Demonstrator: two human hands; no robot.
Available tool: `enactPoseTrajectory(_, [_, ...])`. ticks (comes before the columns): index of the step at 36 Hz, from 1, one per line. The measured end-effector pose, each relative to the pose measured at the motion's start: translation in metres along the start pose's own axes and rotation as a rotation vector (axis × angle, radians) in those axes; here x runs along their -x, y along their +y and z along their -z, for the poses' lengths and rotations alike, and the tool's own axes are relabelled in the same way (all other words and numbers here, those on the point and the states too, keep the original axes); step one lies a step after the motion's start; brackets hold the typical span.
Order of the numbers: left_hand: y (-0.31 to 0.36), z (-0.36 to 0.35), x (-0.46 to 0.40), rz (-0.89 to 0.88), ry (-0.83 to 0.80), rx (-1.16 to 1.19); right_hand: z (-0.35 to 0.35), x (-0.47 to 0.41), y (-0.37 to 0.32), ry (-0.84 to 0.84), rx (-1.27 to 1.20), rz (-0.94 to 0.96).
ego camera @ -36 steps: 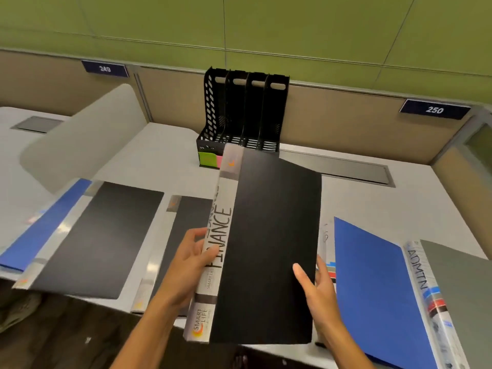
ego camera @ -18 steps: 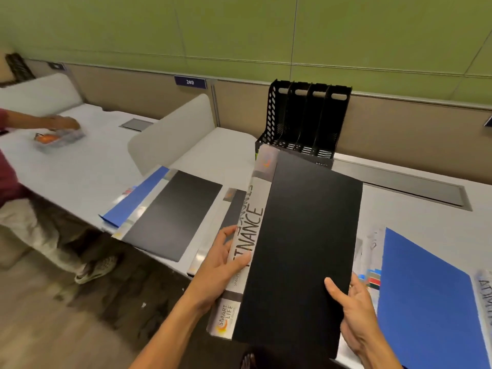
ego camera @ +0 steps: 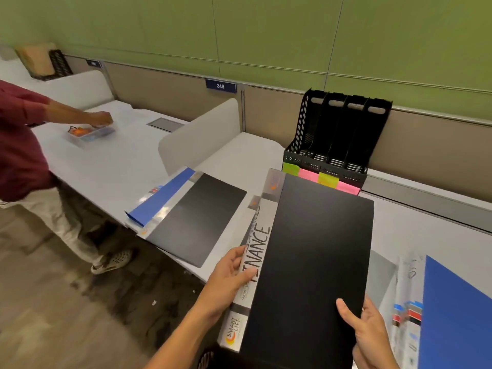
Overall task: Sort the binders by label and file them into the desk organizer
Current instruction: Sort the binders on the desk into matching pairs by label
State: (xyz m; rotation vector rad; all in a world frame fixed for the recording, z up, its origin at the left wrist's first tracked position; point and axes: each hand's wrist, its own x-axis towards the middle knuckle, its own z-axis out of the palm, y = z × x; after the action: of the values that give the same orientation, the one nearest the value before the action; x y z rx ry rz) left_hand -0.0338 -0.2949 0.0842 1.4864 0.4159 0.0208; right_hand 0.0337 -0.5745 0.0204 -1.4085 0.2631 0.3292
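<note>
Both hands, left hand (ego camera: 226, 283) and right hand (ego camera: 368, 334), grip the FINANCE binder (ego camera: 306, 262) before the desk organizer (ego camera: 338, 137); match the spine to its slot tag first.

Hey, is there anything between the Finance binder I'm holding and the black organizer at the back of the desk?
Nothing visible blocks it. The Finance binder, held by your left hand and right hand, points at the organizer; only bare desk lies between. The slots look empty from here. Sticky notes hang on its front lip, below the openings.
</note>
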Motion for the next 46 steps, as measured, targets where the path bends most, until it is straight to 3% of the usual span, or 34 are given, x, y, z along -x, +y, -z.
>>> enactPoseTrajectory(9, [0.005, 0.07, -0.043, 0.07, -0.015, 0.079, -0.071, -0.028, 0.014, -0.017, -0.08, -0.006])
enactPoseTrajectory(22, [0.011, 0.197, -0.116, 0.083, 0.006, -0.023, -0.207, -0.067, 0.041, -0.007, -0.116, -0.018])
enactPoseTrajectory(31, [-0.002, 0.23, -0.145, 0.138, -0.059, -0.021, -0.245, -0.076, 0.053, 0.064, -0.053, -0.045])
enactPoseTrajectory(41, [-0.026, 0.215, -0.167, 0.238, -0.1, -0.002, -0.241, -0.091, 0.064, 0.192, 0.285, -0.125])
enactPoseTrajectory(46, [-0.035, 0.205, -0.175, 0.287, -0.061, 0.027, -0.241, -0.096, 0.06, 0.274, 0.581, -0.161])
